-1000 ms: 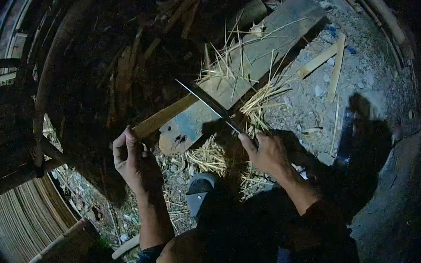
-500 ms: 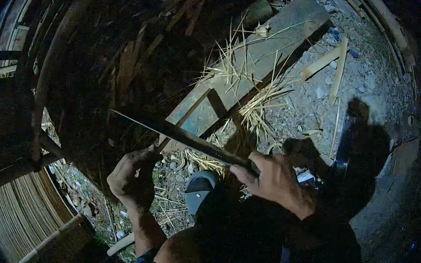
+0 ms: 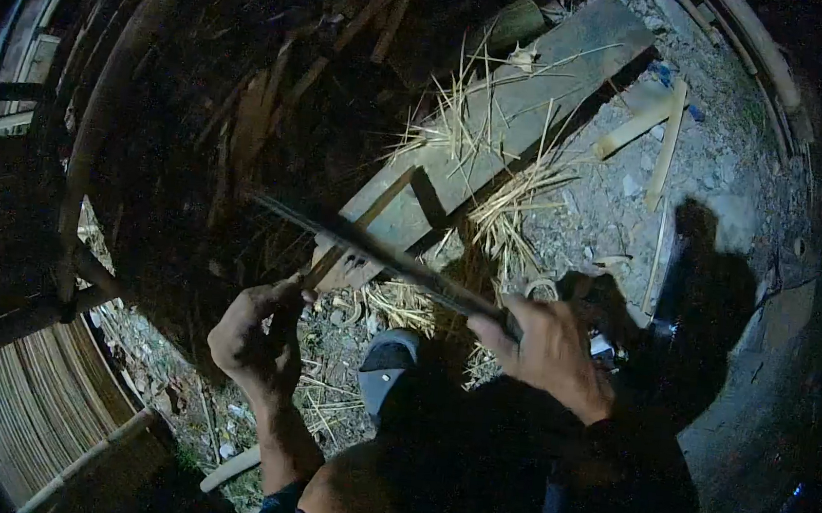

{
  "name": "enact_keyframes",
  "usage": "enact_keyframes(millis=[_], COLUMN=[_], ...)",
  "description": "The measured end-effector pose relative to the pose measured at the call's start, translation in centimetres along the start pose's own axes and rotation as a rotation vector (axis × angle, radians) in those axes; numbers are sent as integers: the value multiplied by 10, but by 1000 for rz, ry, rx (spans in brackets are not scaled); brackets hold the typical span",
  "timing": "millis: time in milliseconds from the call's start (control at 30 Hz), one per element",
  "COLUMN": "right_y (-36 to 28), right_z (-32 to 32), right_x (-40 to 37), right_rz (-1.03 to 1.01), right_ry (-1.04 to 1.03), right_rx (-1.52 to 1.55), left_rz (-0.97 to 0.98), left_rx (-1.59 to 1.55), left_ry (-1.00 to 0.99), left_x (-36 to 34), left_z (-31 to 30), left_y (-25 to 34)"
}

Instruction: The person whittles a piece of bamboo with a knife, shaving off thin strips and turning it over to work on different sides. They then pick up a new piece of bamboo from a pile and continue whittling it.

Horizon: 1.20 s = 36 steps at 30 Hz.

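Note:
My right hand (image 3: 556, 355) is closed around the handle end of a machete (image 3: 382, 254), its long dark blade pointing up and left, slightly smeared by motion. In my left hand (image 3: 255, 339), thumb and fingers pinch the lower end of a thin brown strip (image 3: 387, 198) that looks like bamboo. The strip slants up and right over a wooden plank (image 3: 501, 118), and the blade crosses it just above my left fingers. Thin pale slivers (image 3: 461, 129) lie across the plank.
More slivers (image 3: 512, 217) are heaped beside the plank on stony ground. Split bamboo pieces (image 3: 637, 127) lie to the right. A shoe (image 3: 387, 367) shows below the blade. At lower left stands a slatted bamboo panel (image 3: 46, 410); dark wood pieces (image 3: 255, 135) pile up at left.
The machete and my right hand have shifted a little to the right, the blade tip moving right and down. My left hand still pinches the strip in nearly the same place.

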State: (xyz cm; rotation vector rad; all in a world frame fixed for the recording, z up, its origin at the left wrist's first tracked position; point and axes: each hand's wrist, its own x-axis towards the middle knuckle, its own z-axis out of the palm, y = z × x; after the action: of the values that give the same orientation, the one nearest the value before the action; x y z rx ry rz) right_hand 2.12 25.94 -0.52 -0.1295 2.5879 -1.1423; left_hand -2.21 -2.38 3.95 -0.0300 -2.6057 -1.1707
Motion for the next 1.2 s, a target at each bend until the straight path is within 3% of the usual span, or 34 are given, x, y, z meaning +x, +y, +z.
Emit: enact_keyframes(millis=[33,67,133,200,267,333,400,467,533,600,667,700,767,867,933,967,1033,1067,1100,1133,1200], right_y=[-2,-1,6,7,-1,-3,14,19,15,14,39,43,28,44,52,52,41,49,55,56,39], right_z=[-3,-3,-3,-9,-16,-17,-10,-8,-9,-14,2,3,-9,-1,-1,1,0,15,24,18,9], right_x=[0,3,14,13,-2,2,14,11,-2,4,16,20,15,8,18,14,9,-4,-10,-4,-1], right_rz=[-40,-44,209,200,-63,-100,341,293,97,110,277,218,248,237,343,266,358,147,203,316,349], right_ry=[-48,-49,-64,-53,-31,-4,-109,-66,-39,-65,29,96,24,6,37,99,14,196,142,20,-52], right_rx=[-56,-55,-65,-13,-35,-3,-83,-64,-6,-45,-141,-87,-80,-100,-170,-109,-75,-356,-383,-53,-101], left_rz=[-57,-57,3,-13,-46,52,35,4,36,34,39,14,-21,21,-109,64,18,-36,-79,-126,-102], left_rx=[-209,-207,79,156,231,217,199,198,132,161,190,231,279,33,-161,-129,-205,-283,-394,-507,-374], left_ry=[48,51,-26,-55,-104,-46,-49,-51,-29,-37,-34,-62,-95,-54,-27,-60,-101,-141,-153,-172,-162], left_x=[-1,-1,-2,1,-1,0,-1,-2,1,-3,-2,-2,-4,-3,0,8,9,8,7,8,10], left_z=[2,0,-6,-9,-10,-7,-7,-7,-5,-8,-9,-10,-13,-6,-2,0,-1,-4,-4,-4,-5], left_y=[0,-1,-4,6,8,5,7,7,7,1,1,4,1,-7,-4,2,-3,-6,-3,0,3])
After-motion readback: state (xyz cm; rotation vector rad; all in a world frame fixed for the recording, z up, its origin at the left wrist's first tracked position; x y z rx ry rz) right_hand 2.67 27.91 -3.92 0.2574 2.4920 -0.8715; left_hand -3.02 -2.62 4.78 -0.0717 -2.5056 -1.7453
